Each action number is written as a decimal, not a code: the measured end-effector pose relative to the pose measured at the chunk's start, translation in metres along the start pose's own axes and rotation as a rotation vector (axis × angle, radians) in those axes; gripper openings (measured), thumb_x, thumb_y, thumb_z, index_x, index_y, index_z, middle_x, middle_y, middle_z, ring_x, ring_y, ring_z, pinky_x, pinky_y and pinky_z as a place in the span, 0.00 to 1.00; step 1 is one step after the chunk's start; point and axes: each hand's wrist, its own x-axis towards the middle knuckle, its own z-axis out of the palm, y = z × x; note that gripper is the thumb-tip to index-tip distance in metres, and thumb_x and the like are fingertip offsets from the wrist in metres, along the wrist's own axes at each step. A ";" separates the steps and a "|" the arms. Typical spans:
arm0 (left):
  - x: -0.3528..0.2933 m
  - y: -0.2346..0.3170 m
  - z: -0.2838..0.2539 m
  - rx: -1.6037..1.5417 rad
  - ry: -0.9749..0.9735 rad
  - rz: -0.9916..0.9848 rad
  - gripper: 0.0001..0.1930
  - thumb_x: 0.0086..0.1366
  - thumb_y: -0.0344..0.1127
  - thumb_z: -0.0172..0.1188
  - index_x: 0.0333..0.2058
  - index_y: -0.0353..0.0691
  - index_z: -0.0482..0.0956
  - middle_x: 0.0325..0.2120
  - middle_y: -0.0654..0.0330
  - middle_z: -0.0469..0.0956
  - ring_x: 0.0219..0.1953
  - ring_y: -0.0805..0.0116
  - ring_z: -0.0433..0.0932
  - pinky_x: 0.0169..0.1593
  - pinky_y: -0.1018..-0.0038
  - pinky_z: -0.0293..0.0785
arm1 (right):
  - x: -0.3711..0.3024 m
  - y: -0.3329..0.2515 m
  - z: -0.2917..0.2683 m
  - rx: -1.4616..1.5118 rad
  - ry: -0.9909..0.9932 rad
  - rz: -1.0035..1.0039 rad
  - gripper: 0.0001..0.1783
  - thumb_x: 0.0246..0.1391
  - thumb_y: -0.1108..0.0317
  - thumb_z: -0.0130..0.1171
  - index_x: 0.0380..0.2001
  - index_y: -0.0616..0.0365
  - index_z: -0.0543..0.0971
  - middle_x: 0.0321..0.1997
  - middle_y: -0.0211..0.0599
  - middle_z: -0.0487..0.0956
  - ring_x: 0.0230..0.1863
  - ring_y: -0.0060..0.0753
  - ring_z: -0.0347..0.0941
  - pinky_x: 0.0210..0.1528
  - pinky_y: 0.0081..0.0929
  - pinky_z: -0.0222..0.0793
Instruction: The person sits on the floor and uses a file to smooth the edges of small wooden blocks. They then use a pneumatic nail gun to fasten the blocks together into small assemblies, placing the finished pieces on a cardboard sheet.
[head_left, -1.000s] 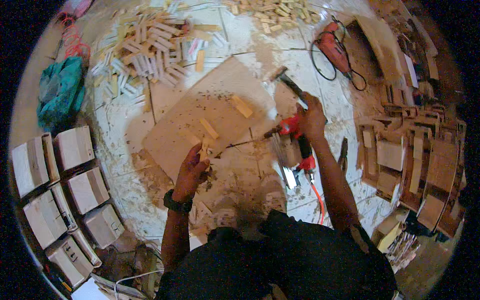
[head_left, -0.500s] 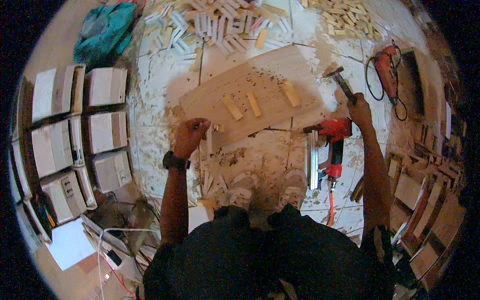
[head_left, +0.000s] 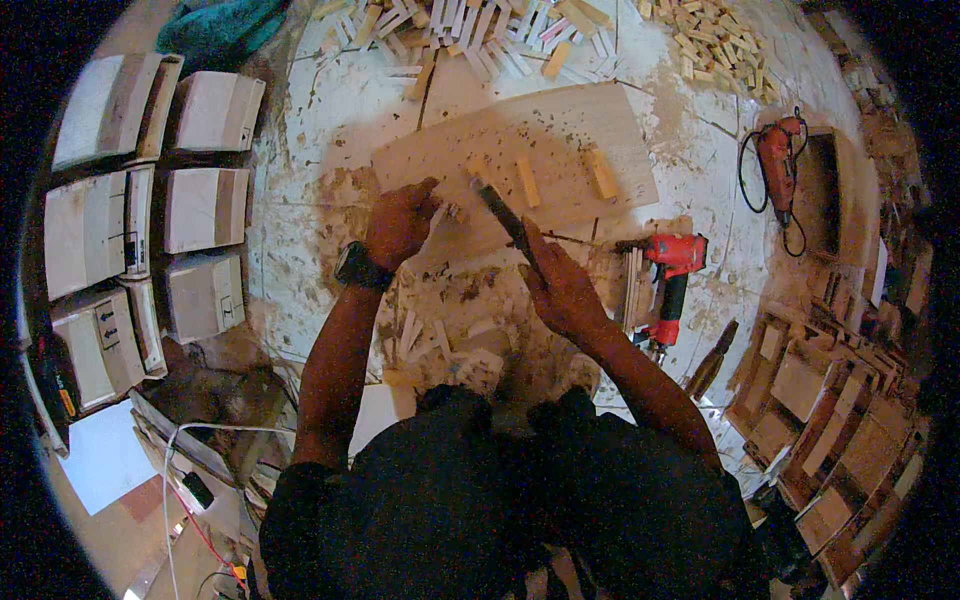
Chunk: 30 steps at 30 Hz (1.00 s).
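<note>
My right hand [head_left: 565, 285] is wrapped round the dark handle of a hammer [head_left: 503, 215], whose head end points up and left over a flat wooden board [head_left: 590, 115]. My left hand [head_left: 402, 222], with a dark watch on its wrist, is closed at the board's near left edge; whatever its fingers hold is too small and blurred to make out. Two small wooden blocks, a middle one [head_left: 528, 182] and a right one [head_left: 602, 175], lie on the board among dark specks. A third block [head_left: 477, 172] is partly hidden behind the hammer.
A red nail gun [head_left: 677, 255] lies right of my right hand, and a red corded power tool [head_left: 778, 160] farther right. Piles of white strips [head_left: 490, 30] and short wooden pieces [head_left: 725, 45] stand at the back. Stacked wooden panels [head_left: 205, 210] line the left side.
My right hand has swung the hammer leftward from beyond the board's right end to over the board. My left hand has shifted slightly up and right. The whole view has shifted a little.
</note>
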 end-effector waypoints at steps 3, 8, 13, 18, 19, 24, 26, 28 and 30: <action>-0.002 0.002 0.005 0.026 0.036 0.028 0.15 0.60 0.33 0.52 0.44 0.35 0.74 0.33 0.46 0.78 0.36 0.48 0.77 0.40 0.60 0.73 | 0.002 -0.001 0.010 0.076 0.216 -0.210 0.34 0.56 0.67 0.49 0.64 0.53 0.50 0.54 0.60 0.67 0.50 0.60 0.68 0.48 0.45 0.66; -0.002 -0.001 0.013 0.002 0.074 0.038 0.15 0.61 0.33 0.51 0.46 0.35 0.72 0.35 0.46 0.77 0.36 0.48 0.76 0.40 0.59 0.72 | 0.011 -0.006 0.001 -0.049 -0.164 0.097 0.33 0.57 0.67 0.49 0.63 0.58 0.50 0.48 0.60 0.72 0.45 0.61 0.71 0.47 0.44 0.67; -0.008 0.002 0.018 0.000 0.093 0.054 0.17 0.62 0.34 0.50 0.49 0.35 0.70 0.35 0.46 0.76 0.37 0.48 0.75 0.41 0.59 0.71 | -0.008 -0.016 0.000 0.135 0.353 -0.171 0.31 0.57 0.66 0.47 0.62 0.60 0.53 0.40 0.59 0.76 0.39 0.63 0.73 0.45 0.45 0.68; -0.006 0.007 0.016 0.030 0.065 -0.031 0.16 0.63 0.35 0.49 0.48 0.35 0.70 0.35 0.46 0.76 0.36 0.47 0.75 0.41 0.58 0.71 | 0.001 -0.014 0.013 -0.079 0.013 -0.041 0.29 0.57 0.66 0.47 0.61 0.60 0.55 0.39 0.59 0.75 0.41 0.59 0.73 0.44 0.43 0.69; -0.005 0.008 0.015 0.063 0.021 -0.067 0.16 0.63 0.35 0.49 0.48 0.35 0.70 0.35 0.46 0.76 0.36 0.47 0.75 0.40 0.58 0.71 | 0.000 -0.013 0.012 -0.141 0.015 -0.067 0.30 0.57 0.67 0.47 0.61 0.60 0.54 0.39 0.59 0.75 0.41 0.59 0.73 0.43 0.42 0.69; -0.004 0.007 0.015 0.064 0.058 -0.055 0.15 0.63 0.36 0.49 0.46 0.37 0.71 0.35 0.46 0.76 0.35 0.46 0.75 0.40 0.57 0.71 | -0.012 -0.017 0.005 0.172 0.321 -0.145 0.32 0.57 0.67 0.47 0.62 0.60 0.51 0.36 0.58 0.75 0.36 0.60 0.73 0.40 0.43 0.69; -0.006 0.004 0.016 0.080 0.051 -0.063 0.15 0.62 0.36 0.50 0.46 0.37 0.72 0.34 0.46 0.77 0.35 0.47 0.76 0.40 0.57 0.71 | -0.014 -0.020 0.009 0.244 0.352 -0.130 0.32 0.57 0.67 0.47 0.62 0.60 0.51 0.35 0.57 0.75 0.35 0.59 0.73 0.40 0.43 0.69; -0.007 -0.001 0.017 0.079 0.070 -0.034 0.15 0.62 0.36 0.51 0.46 0.37 0.72 0.33 0.46 0.77 0.34 0.47 0.76 0.39 0.58 0.71 | -0.002 -0.019 0.017 0.023 0.111 -0.081 0.32 0.57 0.67 0.47 0.62 0.61 0.50 0.36 0.58 0.75 0.36 0.59 0.73 0.40 0.44 0.69; -0.008 -0.006 0.018 0.031 0.122 -0.028 0.15 0.61 0.36 0.52 0.46 0.37 0.71 0.32 0.46 0.77 0.33 0.48 0.75 0.38 0.58 0.71 | 0.004 -0.013 0.022 -0.077 -0.020 -0.027 0.32 0.57 0.67 0.47 0.62 0.61 0.50 0.37 0.59 0.75 0.37 0.60 0.73 0.42 0.45 0.68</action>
